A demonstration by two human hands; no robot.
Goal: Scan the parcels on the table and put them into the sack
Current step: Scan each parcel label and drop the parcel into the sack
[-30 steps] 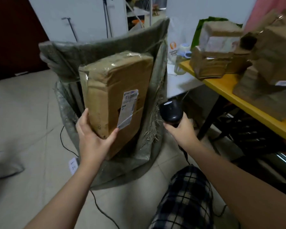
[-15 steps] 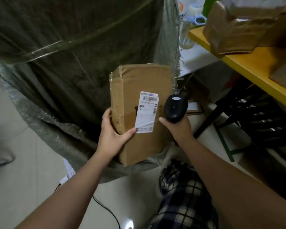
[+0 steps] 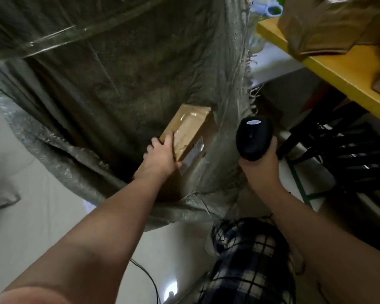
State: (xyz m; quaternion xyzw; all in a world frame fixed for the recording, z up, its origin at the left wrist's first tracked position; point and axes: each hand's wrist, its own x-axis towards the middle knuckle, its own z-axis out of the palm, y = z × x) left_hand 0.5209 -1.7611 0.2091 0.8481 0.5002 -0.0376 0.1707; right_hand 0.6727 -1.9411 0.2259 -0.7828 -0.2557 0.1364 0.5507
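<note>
A large grey-green woven sack (image 3: 101, 88) stands open on the floor and fills the upper left of the view. My left hand (image 3: 160, 156) grips a taped brown cardboard parcel (image 3: 188, 128) by its near end, deep inside the sack's mouth against the right wall; its white label is mostly hidden. My right hand (image 3: 259, 165) holds a black barcode scanner (image 3: 253, 137) upright just outside the sack's right edge. More brown parcels (image 3: 329, 25) lie on the yellow table (image 3: 342, 73) at the upper right.
Black table legs and a dark rack (image 3: 349, 154) sit under the table at right. A black cable (image 3: 149, 279) runs over the pale tiled floor. My checked trouser leg (image 3: 250, 260) is at the bottom centre. A pale bottle (image 3: 270, 9) stands behind the sack.
My left hand has lowered the parcel from in front of the sack down into its mouth, tilting it so its end shows. The scanner hand has drawn off to the right.
</note>
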